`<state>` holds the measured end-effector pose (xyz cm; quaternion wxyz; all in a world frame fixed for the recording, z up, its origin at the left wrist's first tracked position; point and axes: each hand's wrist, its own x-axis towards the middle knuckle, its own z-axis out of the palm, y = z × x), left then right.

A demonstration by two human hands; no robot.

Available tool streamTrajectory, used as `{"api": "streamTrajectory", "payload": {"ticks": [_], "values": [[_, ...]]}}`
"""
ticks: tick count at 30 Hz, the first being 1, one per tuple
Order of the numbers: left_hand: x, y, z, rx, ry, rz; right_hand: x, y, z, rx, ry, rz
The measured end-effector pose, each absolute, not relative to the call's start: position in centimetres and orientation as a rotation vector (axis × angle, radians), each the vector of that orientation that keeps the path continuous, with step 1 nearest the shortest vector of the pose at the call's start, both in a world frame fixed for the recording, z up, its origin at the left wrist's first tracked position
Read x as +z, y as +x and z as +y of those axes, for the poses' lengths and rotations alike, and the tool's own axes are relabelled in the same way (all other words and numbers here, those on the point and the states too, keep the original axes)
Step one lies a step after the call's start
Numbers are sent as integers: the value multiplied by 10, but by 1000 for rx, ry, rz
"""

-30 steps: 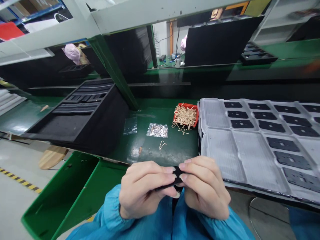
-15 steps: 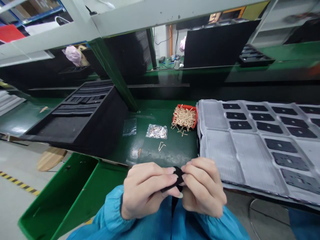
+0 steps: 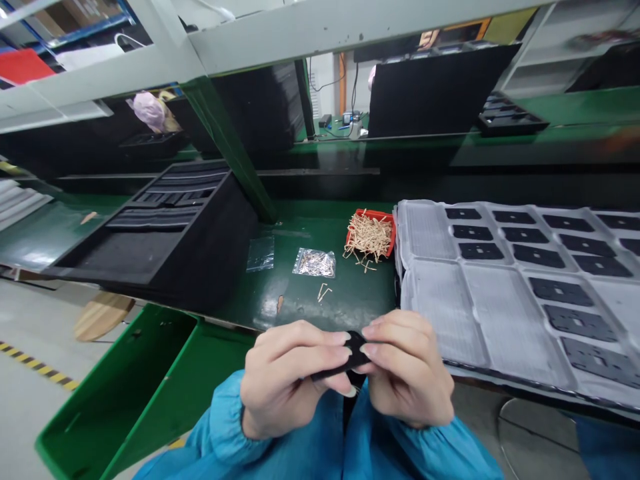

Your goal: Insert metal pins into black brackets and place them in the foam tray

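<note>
Both hands meet in front of my blue sleeves at the near table edge. My left hand (image 3: 295, 380) pinches a small black plate (image 3: 355, 348) between thumb and fingers. Gripping the plate's other end is my right hand (image 3: 410, 370), its fingertips on the top face. Most of the plate is covered by fingers, so its full shape is hidden. Beyond the hands lie two bent tan metal pieces (image 3: 324, 292), a clear bag of small metal parts (image 3: 315, 263) and a red bin (image 3: 391, 233) heaped with similar tan pieces (image 3: 369, 233).
At right, a white plastic tray (image 3: 440, 303) carries rows of black plates (image 3: 560, 291). A large black box with slots (image 3: 200, 240) stands left, beside a flat clear bag (image 3: 261, 254). A green bin (image 3: 115, 400) is below. A green post (image 3: 230, 147) rises behind.
My fingers have shifted slightly on the black plate, which is tilted a little differently. My right thumb and forefinger have moved onto its upper face. Items on the table stay put.
</note>
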<state>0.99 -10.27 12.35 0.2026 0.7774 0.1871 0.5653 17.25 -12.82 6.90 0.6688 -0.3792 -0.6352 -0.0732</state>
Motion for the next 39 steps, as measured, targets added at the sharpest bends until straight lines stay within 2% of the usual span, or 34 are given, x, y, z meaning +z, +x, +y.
{"api": "streamTrajectory", "payload": {"ticks": [11, 21, 31, 39], "values": [[122, 6, -101, 1509, 2139, 528, 74, 172, -125, -109, -783, -1490], [114, 14, -105, 1534, 2123, 541, 89, 153, -125, -201, -729, -1202], [125, 8, -101, 1531, 2138, 516, 86, 177, -127, 47, -702, -1468], [127, 6, -101, 1499, 2181, 526, 89, 173, -127, 122, -687, -1502]]}}
